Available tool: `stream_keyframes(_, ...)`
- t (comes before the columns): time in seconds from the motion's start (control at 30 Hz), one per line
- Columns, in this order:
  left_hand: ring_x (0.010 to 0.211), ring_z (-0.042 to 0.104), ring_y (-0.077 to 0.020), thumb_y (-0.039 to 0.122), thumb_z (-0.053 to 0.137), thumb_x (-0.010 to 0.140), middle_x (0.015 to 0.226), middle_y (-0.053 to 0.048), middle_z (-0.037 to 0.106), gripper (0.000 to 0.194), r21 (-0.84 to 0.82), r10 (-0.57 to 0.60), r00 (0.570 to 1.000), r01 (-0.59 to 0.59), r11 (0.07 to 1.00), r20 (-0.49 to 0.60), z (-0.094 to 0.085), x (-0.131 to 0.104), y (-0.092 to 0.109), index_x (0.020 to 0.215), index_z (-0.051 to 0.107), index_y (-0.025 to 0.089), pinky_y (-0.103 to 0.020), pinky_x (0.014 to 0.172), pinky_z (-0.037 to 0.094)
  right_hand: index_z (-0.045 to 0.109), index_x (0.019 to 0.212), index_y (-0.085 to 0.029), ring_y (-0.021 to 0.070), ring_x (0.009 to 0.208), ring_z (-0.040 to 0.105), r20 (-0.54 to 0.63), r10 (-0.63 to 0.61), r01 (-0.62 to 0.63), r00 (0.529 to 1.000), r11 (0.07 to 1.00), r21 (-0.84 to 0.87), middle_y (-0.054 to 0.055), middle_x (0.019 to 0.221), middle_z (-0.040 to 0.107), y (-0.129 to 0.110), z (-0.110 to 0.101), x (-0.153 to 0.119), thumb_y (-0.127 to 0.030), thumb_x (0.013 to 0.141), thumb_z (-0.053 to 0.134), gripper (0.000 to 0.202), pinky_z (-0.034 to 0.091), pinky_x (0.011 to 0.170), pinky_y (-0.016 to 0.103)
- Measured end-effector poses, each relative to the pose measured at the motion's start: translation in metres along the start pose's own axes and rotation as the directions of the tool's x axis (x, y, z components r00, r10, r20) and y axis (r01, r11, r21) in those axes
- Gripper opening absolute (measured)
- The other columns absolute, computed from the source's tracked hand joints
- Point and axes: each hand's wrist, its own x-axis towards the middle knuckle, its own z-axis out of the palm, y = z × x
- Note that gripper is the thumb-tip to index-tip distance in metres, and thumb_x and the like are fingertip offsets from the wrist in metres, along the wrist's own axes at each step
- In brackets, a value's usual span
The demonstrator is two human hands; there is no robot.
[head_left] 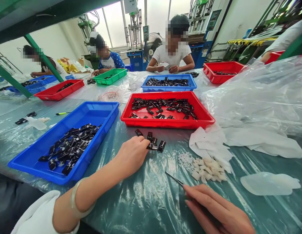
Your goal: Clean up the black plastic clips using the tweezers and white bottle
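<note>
My left hand (pixel 132 152) is closed, its fingertips on a small glossy black part (pixel 153 146) above the plastic-covered table. Several similar pieces lie around those fingers, among them a black part (pixel 162 146) just to the right. The fingertips are partly hidden by the back of the hand. Lower right, my right hand (pixel 216 208) grips thin metal tweezers (pixel 174 178), whose tip points up and left over the table. Beyond the tip lie a heap of cream-coloured pads (pixel 209 170) and a scatter of small translucent bits (pixel 186 161).
A blue tray (pixel 26 162) of black parts stands left, a red tray (pixel 165 123) ahead, another blue tray (pixel 169 88) behind it. Crumpled white cloth (pixel 206 143), a translucent bag (pixel 269 183) and plastic sheeting (pixel 260 97) lie right. Several people sit across the table.
</note>
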Motion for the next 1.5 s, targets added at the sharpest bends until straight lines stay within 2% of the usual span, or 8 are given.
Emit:
stream_keyframes(0.2,0.080,0.053,-0.0155,0.018,0.042,0.088,0.087,-0.004,0.058,0.023,-0.332,0.334,0.943,-0.312,0.890,0.007,-0.003,-0.022,0.030,0.103,0.059,0.017,-0.025,0.069,0.041,0.045,0.126,-0.024,0.0085,0.068,0.063,-0.084,0.162,-0.153,0.983,0.982,0.109,0.001,0.091,0.067,0.001,0.002,-0.001,-0.015,0.081,0.057,0.048,0.053,0.066,0.017)
stream_keyframes(0.37,0.071,0.051,-0.0124,0.015,0.048,0.085,0.080,-0.003,0.056,0.023,-0.554,0.416,0.910,-0.350,0.755,-0.009,0.004,-0.016,0.037,0.101,0.064,0.015,-0.023,0.064,0.038,0.061,0.107,-0.025,0.0089,0.063,0.062,-0.040,0.183,-0.162,0.982,0.939,0.304,-0.001,0.077,0.067,-0.004,-0.002,0.007,-0.010,0.079,0.058,0.032,0.052,0.058,0.016)
stream_keyframes(0.47,0.061,0.047,-0.0091,0.015,0.059,0.078,0.071,-0.001,0.054,0.020,-0.754,0.391,0.920,-0.240,0.611,0.023,0.009,-0.009,0.033,0.095,0.068,0.014,-0.021,0.057,0.036,0.065,0.099,-0.026,0.0086,0.058,0.061,0.010,0.274,-0.251,0.962,0.868,0.429,-0.003,0.069,0.066,-0.007,-0.001,0.008,-0.010,0.076,0.060,0.028,0.050,0.055,0.016)
stream_keyframes(0.57,0.056,0.044,-0.0072,0.018,0.069,0.071,0.065,0.002,0.051,0.023,-0.932,0.348,0.933,-0.043,0.360,0.091,0.017,-0.005,0.029,0.093,0.070,0.014,-0.019,0.051,0.035,0.067,0.092,-0.027,0.0091,0.056,0.061,0.082,0.448,-0.423,0.890,0.746,0.514,-0.005,0.066,0.066,-0.010,0.001,0.005,-0.013,0.072,0.065,0.025,0.050,0.055,0.016)
stream_keyframes(0.67,0.053,0.042,-0.0059,0.019,0.071,0.069,0.062,0.002,0.051,0.028,-0.979,0.330,0.926,0.142,0.148,0.184,0.026,-0.003,0.029,0.096,0.070,0.013,-0.018,0.049,0.034,0.068,0.084,-0.026,0.0098,0.057,0.061,0.189,0.571,-0.568,0.799,0.613,0.550,-0.004,0.065,0.066,-0.014,0.004,0.002,-0.017,0.068,0.068,0.018,0.050,0.056,0.016)
stream_keyframes(0.77,0.051,0.046,-0.0054,0.019,0.072,0.067,0.061,0.002,0.055,0.030,-0.954,0.323,0.899,0.296,0.051,0.296,0.032,-0.003,0.033,0.097,0.069,0.013,-0.018,0.049,0.039,0.066,0.079,-0.024,0.0099,0.058,0.059,0.291,0.625,-0.653,0.724,0.486,0.581,-0.003,0.065,0.065,-0.016,0.007,0.003,-0.021,0.066,0.069,0.013,0.049,0.056,0.017)
stream_keyframes(1.03,0.044,0.052,-0.0058,0.032,0.074,0.066,0.057,0.001,0.060,0.027,-0.912,0.351,0.858,0.410,-0.030,0.375,0.045,-0.004,0.039,0.081,0.067,0.011,-0.016,0.044,0.044,0.062,0.071,-0.018,0.0073,0.050,0.051,0.545,0.595,-0.771,0.591,0.218,0.598,-0.005,0.056,0.056,-0.019,0.005,0.009,-0.024,0.068,0.068,0.009,0.044,0.050,0.017)
stream_keyframes(1.5,0.034,0.047,-0.0031,0.031,0.071,0.067,0.049,0.003,0.057,0.023,-0.875,0.293,0.839,0.483,-0.011,0.459,0.041,-0.003,0.046,0.065,0.059,0.010,-0.012,0.035,0.037,0.061,0.066,-0.018,0.0057,0.045,0.045,0.545,0.601,-0.793,0.584,0.280,0.541,-0.007,0.047,0.048,-0.026,0.004,0.012,-0.023,0.068,0.064,0.006,0.035,0.047,0.016)
